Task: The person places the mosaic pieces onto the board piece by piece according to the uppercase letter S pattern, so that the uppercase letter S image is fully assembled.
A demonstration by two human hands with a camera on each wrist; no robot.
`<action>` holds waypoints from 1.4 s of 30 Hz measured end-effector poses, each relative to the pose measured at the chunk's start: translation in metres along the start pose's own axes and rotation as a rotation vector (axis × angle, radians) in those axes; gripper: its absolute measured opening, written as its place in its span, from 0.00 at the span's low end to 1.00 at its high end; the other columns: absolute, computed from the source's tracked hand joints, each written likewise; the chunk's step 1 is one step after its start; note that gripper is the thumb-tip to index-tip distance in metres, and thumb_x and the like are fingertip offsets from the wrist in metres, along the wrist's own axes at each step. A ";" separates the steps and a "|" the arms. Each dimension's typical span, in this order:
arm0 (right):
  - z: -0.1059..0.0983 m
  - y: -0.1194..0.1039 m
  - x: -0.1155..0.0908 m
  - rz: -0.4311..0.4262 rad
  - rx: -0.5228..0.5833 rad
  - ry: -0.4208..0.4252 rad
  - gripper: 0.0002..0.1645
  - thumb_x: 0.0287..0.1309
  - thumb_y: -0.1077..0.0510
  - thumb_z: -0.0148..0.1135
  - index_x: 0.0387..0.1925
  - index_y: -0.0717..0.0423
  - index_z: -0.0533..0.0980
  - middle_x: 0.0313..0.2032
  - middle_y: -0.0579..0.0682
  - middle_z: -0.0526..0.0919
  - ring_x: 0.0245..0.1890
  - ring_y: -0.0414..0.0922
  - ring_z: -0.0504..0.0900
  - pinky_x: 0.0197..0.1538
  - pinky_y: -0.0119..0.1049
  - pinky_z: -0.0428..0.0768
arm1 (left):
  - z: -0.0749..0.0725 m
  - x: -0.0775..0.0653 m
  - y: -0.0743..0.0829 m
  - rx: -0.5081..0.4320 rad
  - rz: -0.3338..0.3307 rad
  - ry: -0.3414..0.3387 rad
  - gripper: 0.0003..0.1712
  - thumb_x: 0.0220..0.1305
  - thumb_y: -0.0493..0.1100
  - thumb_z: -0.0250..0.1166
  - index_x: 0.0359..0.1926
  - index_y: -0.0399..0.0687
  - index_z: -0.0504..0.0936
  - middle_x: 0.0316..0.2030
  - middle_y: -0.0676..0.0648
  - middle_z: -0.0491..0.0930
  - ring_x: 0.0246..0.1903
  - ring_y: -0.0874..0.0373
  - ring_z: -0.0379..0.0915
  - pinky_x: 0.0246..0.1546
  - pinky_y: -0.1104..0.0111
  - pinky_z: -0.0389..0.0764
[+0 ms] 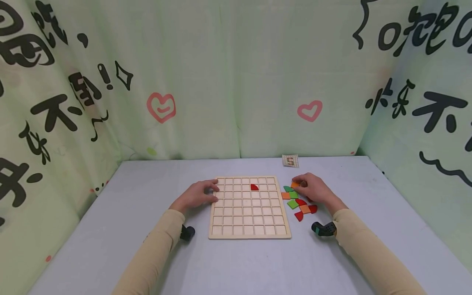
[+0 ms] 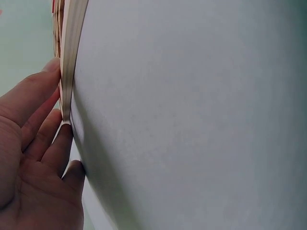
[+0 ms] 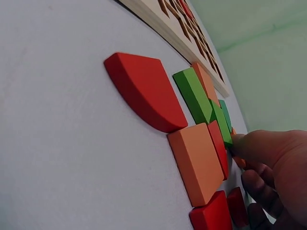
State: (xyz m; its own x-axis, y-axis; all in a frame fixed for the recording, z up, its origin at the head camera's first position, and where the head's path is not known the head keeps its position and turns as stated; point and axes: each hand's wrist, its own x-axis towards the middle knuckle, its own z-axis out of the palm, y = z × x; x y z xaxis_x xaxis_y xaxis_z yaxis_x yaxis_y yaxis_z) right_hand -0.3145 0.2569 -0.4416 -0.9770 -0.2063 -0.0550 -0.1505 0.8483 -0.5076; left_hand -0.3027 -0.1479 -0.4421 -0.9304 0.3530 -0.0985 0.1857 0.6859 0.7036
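Note:
A light wooden grid board lies flat on the table, with one red quarter-round block in a cell of its upper part. My left hand is at the board's upper left edge. In the left wrist view its thumb and fingertips touch the board's side, the fingers only slightly bent. Right of the board, my right hand pinches an orange block between thumb and fingers at the far end of a group of blocks. The hand partly hides that block in the right wrist view.
Beside the board's right edge lie several loose blocks: green squares, orange squares, red quarter-rounds and a dark green piece. A small patterned card lies at the table's back edge. Curtains hang behind and at both sides.

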 end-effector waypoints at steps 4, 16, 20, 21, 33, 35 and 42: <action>0.000 0.001 0.000 -0.013 -0.013 0.006 0.24 0.67 0.55 0.62 0.60 0.64 0.77 0.49 0.62 0.78 0.43 0.52 0.74 0.43 0.39 0.78 | 0.000 0.000 0.000 0.002 0.001 0.001 0.15 0.61 0.41 0.71 0.49 0.46 0.84 0.73 0.47 0.67 0.76 0.45 0.54 0.76 0.51 0.57; 0.000 -0.002 0.001 0.015 0.025 0.034 0.25 0.68 0.56 0.60 0.61 0.65 0.75 0.54 0.64 0.77 0.51 0.56 0.75 0.58 0.54 0.80 | -0.001 -0.001 -0.001 0.025 0.018 -0.005 0.15 0.61 0.40 0.71 0.49 0.45 0.84 0.72 0.46 0.68 0.76 0.45 0.55 0.76 0.51 0.58; -0.001 -0.007 0.002 0.018 0.040 0.070 0.25 0.68 0.56 0.60 0.62 0.64 0.74 0.55 0.64 0.76 0.54 0.57 0.75 0.60 0.55 0.79 | -0.002 -0.002 0.001 0.021 0.018 -0.006 0.15 0.61 0.40 0.71 0.49 0.45 0.84 0.72 0.46 0.68 0.76 0.45 0.54 0.76 0.52 0.58; -0.001 -0.009 0.002 0.015 0.041 0.078 0.25 0.68 0.56 0.60 0.62 0.64 0.74 0.55 0.64 0.76 0.54 0.57 0.75 0.61 0.54 0.79 | -0.002 -0.002 0.001 0.018 0.016 -0.006 0.15 0.61 0.40 0.71 0.49 0.45 0.84 0.72 0.46 0.68 0.76 0.45 0.54 0.76 0.52 0.58; 0.005 -0.034 0.005 -0.079 0.036 0.064 0.24 0.68 0.56 0.61 0.61 0.63 0.76 0.54 0.61 0.79 0.54 0.56 0.78 0.60 0.53 0.80 | -0.001 -0.001 0.001 0.015 0.000 0.001 0.15 0.61 0.40 0.71 0.49 0.46 0.84 0.72 0.47 0.68 0.76 0.46 0.54 0.76 0.52 0.57; 0.007 -0.040 0.005 -0.099 0.032 0.060 0.23 0.68 0.56 0.62 0.60 0.63 0.77 0.53 0.60 0.80 0.53 0.55 0.78 0.58 0.52 0.81 | -0.002 -0.001 0.001 0.019 0.005 0.003 0.15 0.61 0.40 0.71 0.49 0.46 0.84 0.72 0.47 0.68 0.76 0.46 0.54 0.76 0.51 0.58; 0.017 -0.059 0.010 -0.159 0.045 0.045 0.22 0.66 0.57 0.62 0.57 0.64 0.78 0.51 0.59 0.81 0.50 0.53 0.80 0.57 0.50 0.82 | -0.002 -0.001 0.001 0.020 0.009 -0.001 0.15 0.61 0.40 0.71 0.49 0.46 0.84 0.72 0.47 0.68 0.76 0.46 0.55 0.76 0.52 0.58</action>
State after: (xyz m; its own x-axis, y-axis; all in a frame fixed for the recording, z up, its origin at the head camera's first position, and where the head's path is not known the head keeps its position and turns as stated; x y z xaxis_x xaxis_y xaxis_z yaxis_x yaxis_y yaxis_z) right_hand -0.3126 0.1966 -0.4263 -0.9474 -0.3130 0.0671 -0.2976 0.7839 -0.5450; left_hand -0.3025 -0.1487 -0.4394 -0.9284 0.3597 -0.0931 0.2001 0.6952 0.6904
